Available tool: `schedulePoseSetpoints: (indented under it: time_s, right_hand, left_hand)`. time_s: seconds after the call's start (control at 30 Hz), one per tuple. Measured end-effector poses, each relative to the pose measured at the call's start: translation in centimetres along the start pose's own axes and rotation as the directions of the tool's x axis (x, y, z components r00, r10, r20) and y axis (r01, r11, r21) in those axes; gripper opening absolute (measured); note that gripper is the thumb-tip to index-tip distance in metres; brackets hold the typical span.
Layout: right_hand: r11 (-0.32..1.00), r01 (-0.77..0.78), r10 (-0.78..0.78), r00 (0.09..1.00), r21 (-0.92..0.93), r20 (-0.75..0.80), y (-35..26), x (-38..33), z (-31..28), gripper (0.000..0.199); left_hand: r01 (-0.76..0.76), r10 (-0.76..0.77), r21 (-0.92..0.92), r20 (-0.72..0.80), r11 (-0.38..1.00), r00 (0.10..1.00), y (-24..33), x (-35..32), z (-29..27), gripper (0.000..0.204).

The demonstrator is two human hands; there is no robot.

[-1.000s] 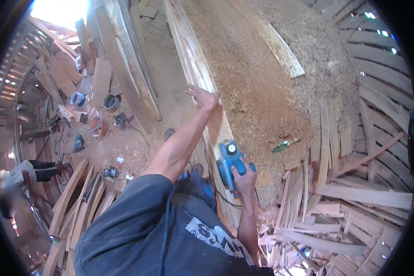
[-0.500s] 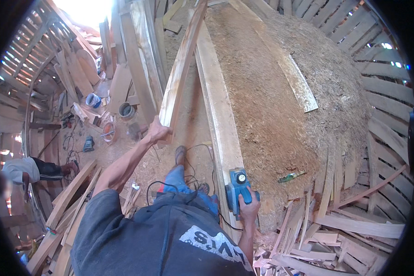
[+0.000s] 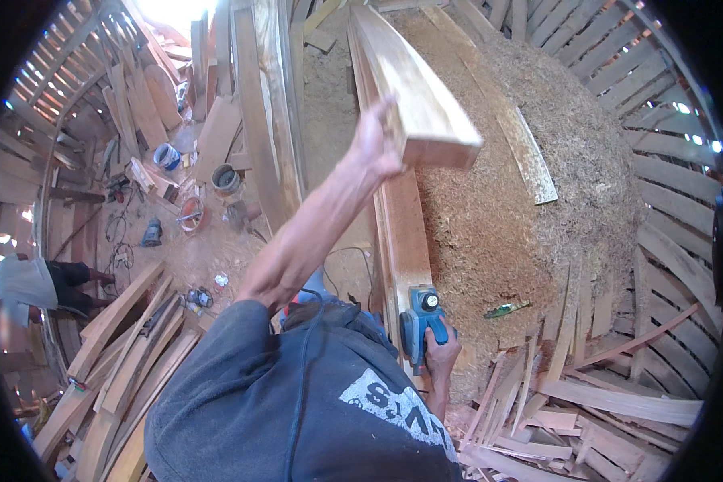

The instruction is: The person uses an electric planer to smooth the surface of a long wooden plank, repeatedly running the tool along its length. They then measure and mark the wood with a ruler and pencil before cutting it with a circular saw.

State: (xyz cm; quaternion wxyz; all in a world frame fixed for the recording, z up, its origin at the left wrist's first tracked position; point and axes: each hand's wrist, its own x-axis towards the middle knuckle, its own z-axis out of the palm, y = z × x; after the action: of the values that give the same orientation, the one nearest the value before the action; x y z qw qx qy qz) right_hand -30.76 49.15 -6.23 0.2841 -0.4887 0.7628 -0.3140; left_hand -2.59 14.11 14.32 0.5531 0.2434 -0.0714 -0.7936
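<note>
My left hand (image 3: 377, 140) is closed on the near end of a long pale wooden plank (image 3: 422, 84), which is raised above a second board. That board, a long wooden beam (image 3: 408, 233), runs away from me under the plank. My right hand (image 3: 442, 347) grips the handle of a blue electric hand planer (image 3: 419, 325), which rests on the beam's near end. The fingers wrap round the planer's handle, partly hidden. A dark power cord (image 3: 301, 353) runs over my shirt.
Wood shavings (image 3: 490, 241) cover a heap right of the beam. Boards (image 3: 261, 104) lean at the far left, near buckets (image 3: 167, 157) and a blue power tool (image 3: 153, 233). Another person (image 3: 32, 285) bends at the left edge. Offcuts (image 3: 538, 434) lie at the lower right, stacked planks (image 3: 120, 377) lower left.
My left hand has lifted the plank's near end and swung it right, over the beam. The planer in my right hand has barely shifted. The person at the left has moved slightly.
</note>
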Motion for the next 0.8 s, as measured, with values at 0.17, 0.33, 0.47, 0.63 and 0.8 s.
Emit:
schedulePoseSetpoints:
  time_s: [0.17, 0.33, 0.47, 0.63, 0.8]
  right_hand:
    - [0.988, -0.112, 0.093, 0.982, -0.107, -0.165, -2.9, -0.7, 0.0, 0.043]
    - [0.93, -0.346, 0.355, 0.932, -0.122, 0.068, -3.5, -0.5, -0.7, 0.048]
    - [0.886, -0.464, 0.45, 0.866, 0.014, 0.217, -3.8, -0.2, -1.3, 0.048]
    - [0.906, -0.421, 0.406, 0.888, 0.032, 0.215, -4.0, -0.1, -1.6, 0.045]
    - [0.887, -0.46, 0.446, 0.869, 0.021, 0.213, -4.2, -0.2, -1.6, 0.045]
  left_hand:
    - [0.077, -0.061, -0.157, 0.105, 0.985, 0.993, 6.2, 0.6, 7.6, 0.102]
    - [0.075, -0.067, -0.154, 0.051, 0.985, 0.996, 7.4, 0.2, 8.0, 0.111]
    - [0.066, -0.058, -0.177, 0.05, 0.982, 0.997, 7.2, 1.6, 7.3, 0.113]
    - [0.058, -0.056, -0.137, 0.021, 0.989, 0.998, 7.9, 2.4, 7.8, 0.111]
    - [0.023, -0.021, -0.125, 0.019, 0.992, 1.0, 7.6, 1.6, 8.3, 0.107]
